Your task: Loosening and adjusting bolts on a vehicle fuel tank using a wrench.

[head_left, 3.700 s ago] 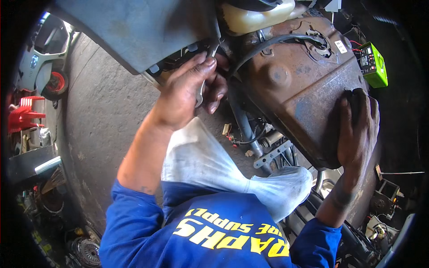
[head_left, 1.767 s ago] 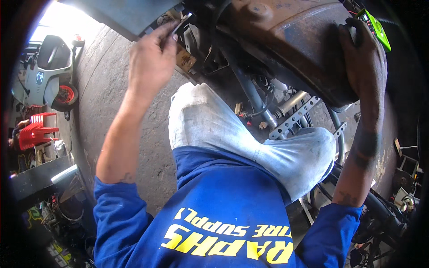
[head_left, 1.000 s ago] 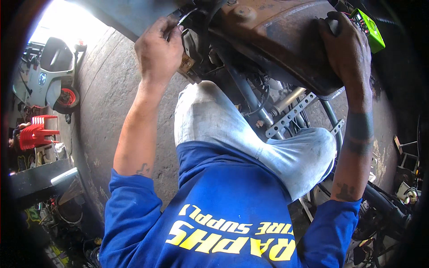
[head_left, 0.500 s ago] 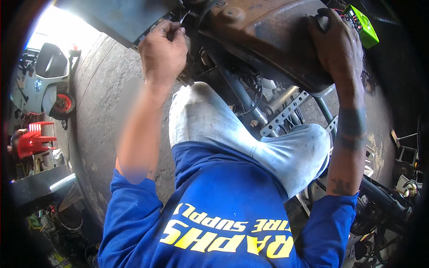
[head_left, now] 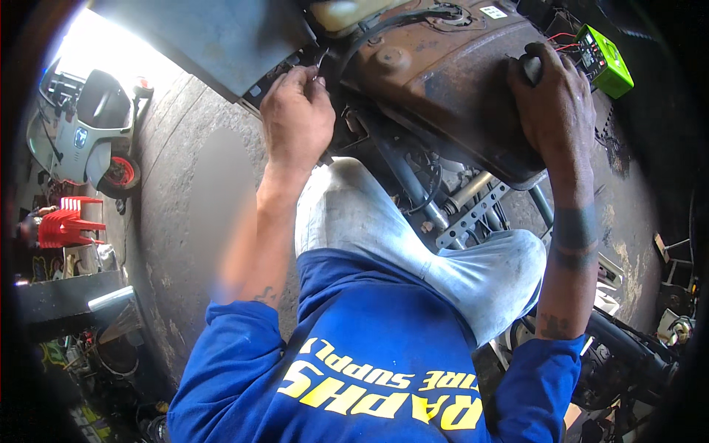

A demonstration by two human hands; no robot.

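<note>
A dim workshop with a worn grey concrete floor (head_left: pixel 173 244) surrounds the person, and bright light comes in at the upper left. In the upper middle, a slim shiny metal tool (head_left: pixel 322 56) points up from the left hand (head_left: pixel 299 118), whose thumb and fingers are closed around it; most of the tool is hidden, so its full shape cannot be told. It stands beside the edge of a large grey-blue panel (head_left: pixel 214 37), near the left end of a rusty brown metal tank (head_left: pixel 458 85). The right hand (head_left: pixel 557 111) lies over the tank's right end, fingers curled about a dark rounded piece (head_left: pixel 531 70); whether that piece belongs to the tank cannot be told. A black hose (head_left: pixel 395 22) curves over the top of the tank, with a pale plastic container (head_left: pixel 343 15) just beside it. Below the tank are grey frame tubes (head_left: pixel 399 168) and a metal bar with a row of holes (head_left: pixel 473 215), near the person's bent knees in pale, stained trousers (head_left: pixel 354 203). Right of the right hand sits a bright green box (head_left: pixel 609 63) with red wires (head_left: pixel 563 39). Far to the left stand a light grey scooter (head_left: pixel 92 151) with a red wheel rim and stacked red plastic chairs (head_left: pixel 66 225).
</note>
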